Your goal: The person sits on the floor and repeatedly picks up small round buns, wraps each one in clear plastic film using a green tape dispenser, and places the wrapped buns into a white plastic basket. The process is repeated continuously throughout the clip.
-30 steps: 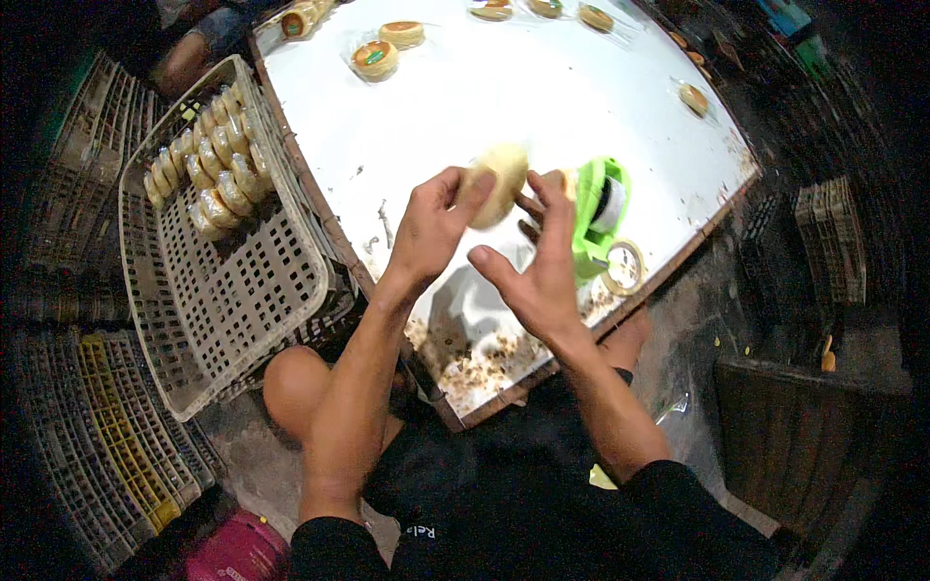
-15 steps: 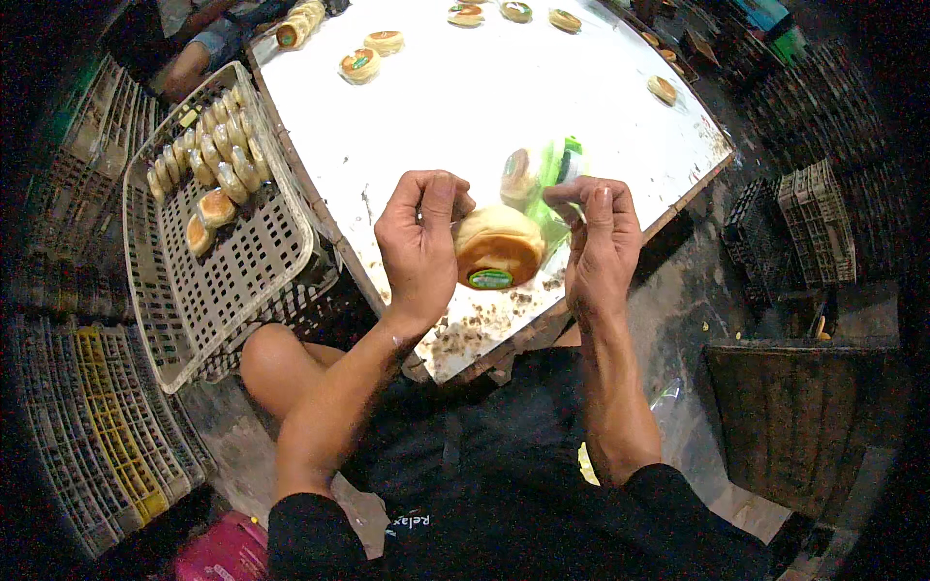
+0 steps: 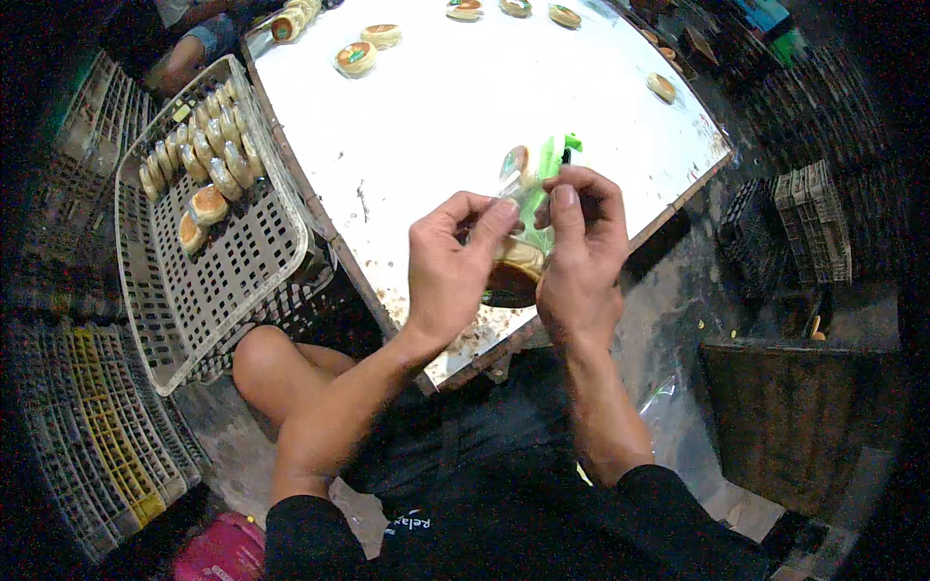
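Note:
My left hand (image 3: 460, 261) pinches the top of a clear plastic bag (image 3: 525, 218) between thumb and fingers. My right hand (image 3: 576, 261), close beside it, grips the other side of the same bag with bent fingers. A round bun (image 3: 511, 283) sits in the bag below and between my hands, partly hidden by them. Just beyond my fingers a green tape dispenser (image 3: 554, 147) stands on the white tabletop (image 3: 417, 126), with another round bun (image 3: 513, 163) at its left side.
A grey plastic basket (image 3: 184, 315) holding several bagged buns (image 3: 223, 174) is left of the table. Several buns (image 3: 356, 60) lie along the far side. Another person's leg (image 3: 179, 68) shows top left. Stacked crates (image 3: 809, 218) and a wooden box (image 3: 785, 426) stand at the right.
The bun I held up a second ago now hangs lower in the bag. My hands have drawn closer together at the bag's top, the left one moving right.

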A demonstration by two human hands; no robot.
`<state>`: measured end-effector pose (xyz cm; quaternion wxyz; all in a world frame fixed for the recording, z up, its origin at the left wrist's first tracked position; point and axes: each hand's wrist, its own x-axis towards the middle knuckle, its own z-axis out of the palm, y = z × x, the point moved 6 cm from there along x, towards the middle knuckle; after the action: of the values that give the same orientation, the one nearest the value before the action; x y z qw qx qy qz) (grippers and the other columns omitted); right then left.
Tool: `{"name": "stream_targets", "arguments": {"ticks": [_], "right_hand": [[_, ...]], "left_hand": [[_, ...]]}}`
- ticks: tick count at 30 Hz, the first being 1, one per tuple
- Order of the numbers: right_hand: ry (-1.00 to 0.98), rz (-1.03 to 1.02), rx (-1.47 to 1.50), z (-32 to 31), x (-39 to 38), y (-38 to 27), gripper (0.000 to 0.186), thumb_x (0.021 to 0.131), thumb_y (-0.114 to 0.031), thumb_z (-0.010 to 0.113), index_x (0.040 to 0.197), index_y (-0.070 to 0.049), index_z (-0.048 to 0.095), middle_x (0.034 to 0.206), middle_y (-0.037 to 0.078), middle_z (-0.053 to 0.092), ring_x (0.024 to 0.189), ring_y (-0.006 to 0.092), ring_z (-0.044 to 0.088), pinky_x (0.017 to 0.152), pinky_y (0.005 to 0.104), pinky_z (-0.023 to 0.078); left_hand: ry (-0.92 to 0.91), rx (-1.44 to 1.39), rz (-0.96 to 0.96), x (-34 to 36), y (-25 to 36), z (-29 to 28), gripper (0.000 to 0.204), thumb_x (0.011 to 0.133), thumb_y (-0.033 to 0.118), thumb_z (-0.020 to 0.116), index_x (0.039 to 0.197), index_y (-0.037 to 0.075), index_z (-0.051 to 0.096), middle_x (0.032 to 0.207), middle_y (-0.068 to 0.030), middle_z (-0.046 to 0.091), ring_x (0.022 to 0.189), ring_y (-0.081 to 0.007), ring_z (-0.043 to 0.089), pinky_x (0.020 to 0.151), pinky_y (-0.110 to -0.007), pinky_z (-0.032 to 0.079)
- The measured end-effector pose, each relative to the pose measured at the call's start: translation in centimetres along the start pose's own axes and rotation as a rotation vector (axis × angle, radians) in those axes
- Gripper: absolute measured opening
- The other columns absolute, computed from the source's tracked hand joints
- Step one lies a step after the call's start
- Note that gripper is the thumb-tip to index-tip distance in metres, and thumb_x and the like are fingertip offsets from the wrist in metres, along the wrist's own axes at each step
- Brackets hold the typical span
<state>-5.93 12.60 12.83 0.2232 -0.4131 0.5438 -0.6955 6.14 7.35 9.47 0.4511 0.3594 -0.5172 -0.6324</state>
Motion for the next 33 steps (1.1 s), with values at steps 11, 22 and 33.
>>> {"name": "stream_targets", "arguments": {"ticks": [11,22,33], "right_hand": [[-0.330,-0.349,-0.397,3.2,-0.8,1.0,0.028,0.088,0.003,0.064,0.116,-0.003,0.062,0.100,0.014,0.065,0.088,0.0248,0.066,0.078,0.0369,0.052],[-0.324,-0.368,-0.303,3.9,0.0,1.5,0.031,0.078,0.009,0.066,0.106,-0.004,0.065,0.093,0.013,0.062,0.086,0.0291,0.063,0.077,0.0374,0.050],[-0.227,0.055,-0.077,0.5,0.1,4.8,0.007,0.089,-0.005,0.068,0.085,-0.002,0.063,0.111,0.010,0.060,0.101,0.0215,0.059,0.086,0.0352,0.050]], "left_hand": [[-0.055,0.385,0.491,1.0,2.6,-3.6,0.020,0.094,0.012,0.066,0.110,0.003,0.057,0.098,-0.0062,0.057,0.095,-0.0110,0.056,0.079,-0.026,0.054],[-0.022,0.120,0.258,1.7,1.6,-4.6,0.065,0.088,0.012,0.073,0.137,-0.003,0.033,0.084,-0.0077,0.062,0.081,-0.0126,0.062,0.072,-0.025,0.054],[0.097,0.729,0.581,0.0,3.7,-2.8,0.014,0.083,0.013,0.075,0.084,0.003,0.066,0.092,-0.0084,0.062,0.092,-0.0239,0.056,0.086,-0.038,0.046]]}}
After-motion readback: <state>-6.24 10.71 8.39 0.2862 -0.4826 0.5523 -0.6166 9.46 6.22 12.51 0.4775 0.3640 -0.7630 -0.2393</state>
